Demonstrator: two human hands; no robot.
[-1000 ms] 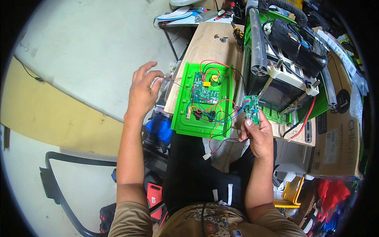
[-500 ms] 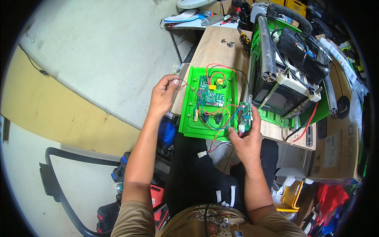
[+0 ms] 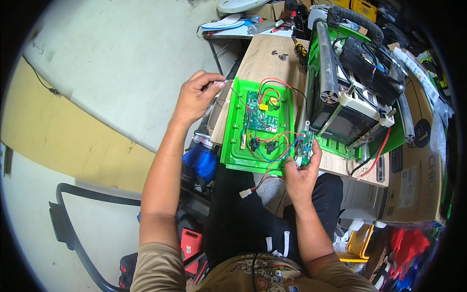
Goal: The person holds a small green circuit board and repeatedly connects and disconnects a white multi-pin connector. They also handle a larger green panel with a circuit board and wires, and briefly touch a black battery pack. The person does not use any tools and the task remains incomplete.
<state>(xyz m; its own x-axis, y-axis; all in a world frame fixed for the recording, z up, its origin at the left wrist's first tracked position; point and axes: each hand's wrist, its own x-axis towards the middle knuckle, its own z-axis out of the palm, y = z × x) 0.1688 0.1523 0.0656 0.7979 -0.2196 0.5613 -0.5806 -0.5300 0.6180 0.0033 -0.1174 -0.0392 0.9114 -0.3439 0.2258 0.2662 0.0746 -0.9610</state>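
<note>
A pale wooden surface, smooth with a visible grain, is seen carrying the work. On its right side a bulky green-framed machine is laid, with a black ribbed hose, grey tubular rails and a dark boxy core. Beside it, on the near edge of the surface, a flat rectangular tray of glossy green plastic is set, with raised rims and moulded posts. Inside the tray a green circuit board is mounted, studded with small components, and thin red, blue and black wires are looped over it in loose curls.

The left hand is held just beside the tray's upper left corner, its fingers pinched together on the end of a thin wire that runs toward the board. The right hand is closed around a small narrow circuit board, green and rectangular, held upright at the tray's lower right corner, with wires leading from it into the tray. Below it a small white plastic connector is left hanging on a red lead over the dark trousers.
</note>
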